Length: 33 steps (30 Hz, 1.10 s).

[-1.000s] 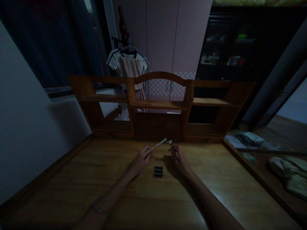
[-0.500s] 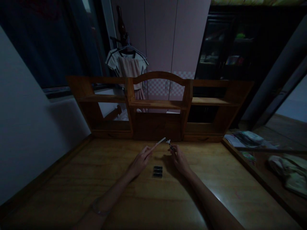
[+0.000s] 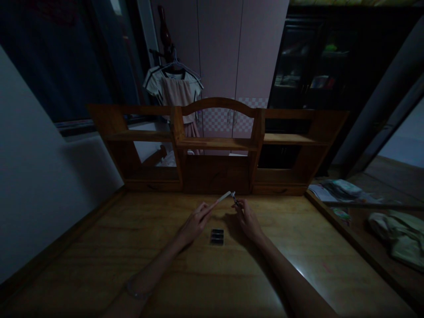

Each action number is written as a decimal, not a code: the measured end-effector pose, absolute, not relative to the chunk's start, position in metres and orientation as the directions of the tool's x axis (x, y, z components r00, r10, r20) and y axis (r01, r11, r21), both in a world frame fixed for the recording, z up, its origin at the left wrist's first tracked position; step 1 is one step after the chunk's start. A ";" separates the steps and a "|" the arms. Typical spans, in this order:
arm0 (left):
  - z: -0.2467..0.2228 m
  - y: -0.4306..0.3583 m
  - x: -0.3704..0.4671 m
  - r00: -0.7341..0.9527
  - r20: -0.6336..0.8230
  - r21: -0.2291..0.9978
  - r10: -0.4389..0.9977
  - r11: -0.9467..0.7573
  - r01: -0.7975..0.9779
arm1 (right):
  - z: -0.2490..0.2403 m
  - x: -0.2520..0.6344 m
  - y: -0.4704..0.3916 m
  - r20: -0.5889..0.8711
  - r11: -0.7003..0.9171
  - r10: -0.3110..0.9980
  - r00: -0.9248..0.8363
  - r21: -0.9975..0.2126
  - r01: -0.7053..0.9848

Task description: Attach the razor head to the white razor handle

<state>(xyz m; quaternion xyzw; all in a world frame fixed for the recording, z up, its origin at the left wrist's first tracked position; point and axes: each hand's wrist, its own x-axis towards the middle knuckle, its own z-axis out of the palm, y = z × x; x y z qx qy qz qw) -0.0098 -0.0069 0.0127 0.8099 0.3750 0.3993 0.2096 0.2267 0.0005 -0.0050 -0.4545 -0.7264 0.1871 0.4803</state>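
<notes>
My left hand (image 3: pixel 196 221) is closed around the pinkish end of a slim stick with a white tip (image 3: pixel 224 197); its exact kind is hard to make out in the dim light. In my right hand (image 3: pixel 247 217), the fingers pinch a small dark-handled tool with a silvery head (image 3: pixel 233 194), also too small to name surely. The white tip meets or nearly meets that silvery head, both held above the table. Below and between my hands lies a small case with black strips in rows (image 3: pixel 217 237).
A wooden shelf unit (image 3: pixel 218 143) rises at the back edge of the wooden table (image 3: pixel 198 282). The left side is bounded by a white wall (image 3: pixel 49 176). Beyond the table's right rim are a pale cloth bag (image 3: pixel 397 236) and papers (image 3: pixel 319 193).
The stick's white tip has moved slightly right, closing the gap to the silvery head. Both hands keep their grips. The whole view has shifted slightly.
</notes>
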 end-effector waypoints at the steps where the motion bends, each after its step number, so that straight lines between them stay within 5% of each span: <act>1: 0.014 -0.008 -0.009 0.406 0.485 0.639 0.774 -0.631 0.440 | -0.006 0.227 0.001 0.527 0.515 0.841 -0.123 -0.710 0.480; 33: 0.012 -0.005 -0.011 0.410 0.485 0.645 0.773 -0.632 0.429 | -0.003 0.228 -0.001 0.535 0.541 0.830 -0.160 -0.702 0.463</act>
